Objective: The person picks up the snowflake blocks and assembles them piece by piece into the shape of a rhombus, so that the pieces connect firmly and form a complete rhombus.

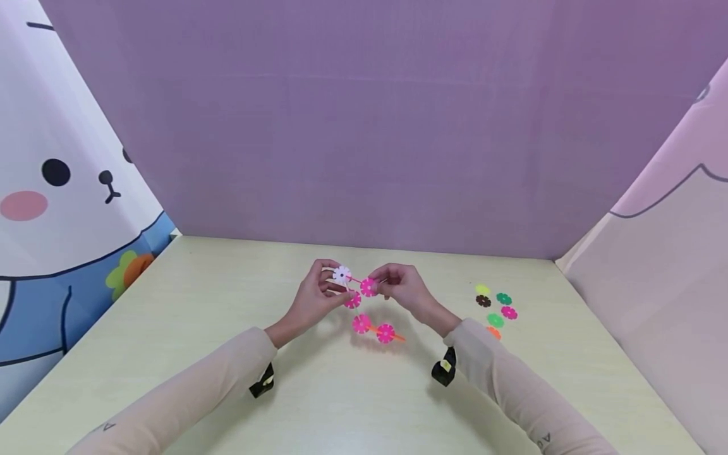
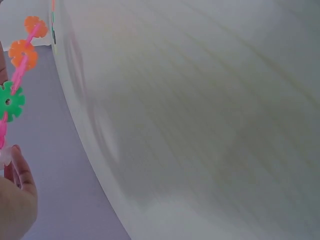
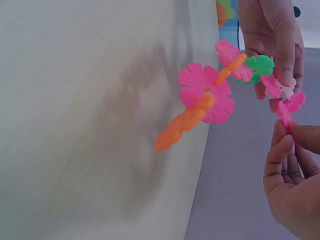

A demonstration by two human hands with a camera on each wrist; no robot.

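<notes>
A chain of interlocking flower-shaped plastic discs hangs between both hands, above the table. My left hand (image 1: 315, 294) pinches it near a white disc (image 1: 341, 274) and a pink disc (image 1: 352, 299). With thumb and fingertips, my right hand (image 1: 404, 287) grips another pink disc (image 1: 368, 287) at the chain's upper end. In the right wrist view, a green disc (image 3: 260, 69), a large pink disc (image 3: 206, 93) and an orange end disc (image 3: 185, 122) are slotted edge to edge. Fingers partly cover the white disc there. The left wrist view cuts off part of the chain.
Several loose discs lie on the table to the right, among them a yellow one (image 1: 482, 289), a brown one (image 1: 483, 301), a dark green one (image 1: 503, 298) and a pink one (image 1: 509, 312). A purple curtain (image 1: 364, 126) closes off the pale table (image 1: 341, 404) at the back.
</notes>
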